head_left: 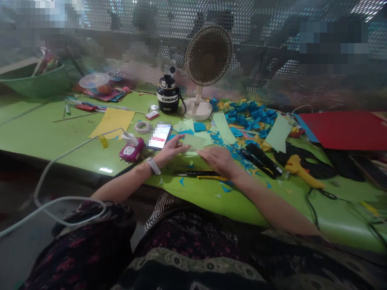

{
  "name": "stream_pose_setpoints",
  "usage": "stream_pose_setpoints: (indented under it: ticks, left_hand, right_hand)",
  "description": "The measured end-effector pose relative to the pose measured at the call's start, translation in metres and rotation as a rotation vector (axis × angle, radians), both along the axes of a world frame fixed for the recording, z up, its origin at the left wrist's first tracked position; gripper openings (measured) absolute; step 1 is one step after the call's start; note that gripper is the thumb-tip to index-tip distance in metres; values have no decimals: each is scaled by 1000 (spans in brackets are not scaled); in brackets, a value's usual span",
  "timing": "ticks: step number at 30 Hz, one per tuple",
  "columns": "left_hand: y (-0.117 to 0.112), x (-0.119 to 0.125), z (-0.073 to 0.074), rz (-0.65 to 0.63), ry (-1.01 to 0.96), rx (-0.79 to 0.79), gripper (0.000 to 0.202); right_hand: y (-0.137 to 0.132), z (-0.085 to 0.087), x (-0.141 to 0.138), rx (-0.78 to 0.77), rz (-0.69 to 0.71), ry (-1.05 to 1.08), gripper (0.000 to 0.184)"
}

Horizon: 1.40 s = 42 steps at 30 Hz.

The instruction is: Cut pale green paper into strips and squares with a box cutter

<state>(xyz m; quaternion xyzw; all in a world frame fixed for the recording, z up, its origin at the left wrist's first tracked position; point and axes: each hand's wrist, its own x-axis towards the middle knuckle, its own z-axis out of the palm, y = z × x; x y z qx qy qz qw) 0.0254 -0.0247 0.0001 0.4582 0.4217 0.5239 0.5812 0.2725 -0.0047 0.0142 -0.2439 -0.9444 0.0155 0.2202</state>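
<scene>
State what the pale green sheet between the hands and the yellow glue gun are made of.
The pale green sheet looks like matte paper or thin card, flat and dull. The yellow glue gun looks like moulded plastic, smooth, rounded and slightly glossy.

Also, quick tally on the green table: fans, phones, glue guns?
Fan: 1
Phone: 1
Glue gun: 1
Total: 3
</scene>
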Motion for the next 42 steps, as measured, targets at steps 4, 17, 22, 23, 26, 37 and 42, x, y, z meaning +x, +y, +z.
stream_pose_setpoints:
  ticks: [4, 17, 22, 23, 26, 37, 42]
  left_hand:
    - [2, -1, 2, 26, -33, -6, 57]
    - [9, -3, 5, 261, -57, 30, 45]
    - [7, -3, 6, 244, -40, -32, 42]
    - [7, -4, 6, 242, -45, -42, 42]
    - [8, -4, 3, 232, -91, -61, 46]
    - [-1, 10, 13, -57, -226, 11, 33]
    - [-2, 28, 21, -128, -317, -61, 44]
  right_hand:
    - [-4, 0, -1, -60, 17, 27, 33]
    - [96, 0, 1, -624, -363, 526, 21]
    - [106, -6, -3, -301, -486, 301, 39]
    - [99, -6, -4, -214, -443, 280, 46]
    - [65, -3, -6, -45, -164, 207, 55]
    - [1, 4, -13, -382, -199, 675, 36]
    - [-3, 7, -11, -590, -379, 737, 44]
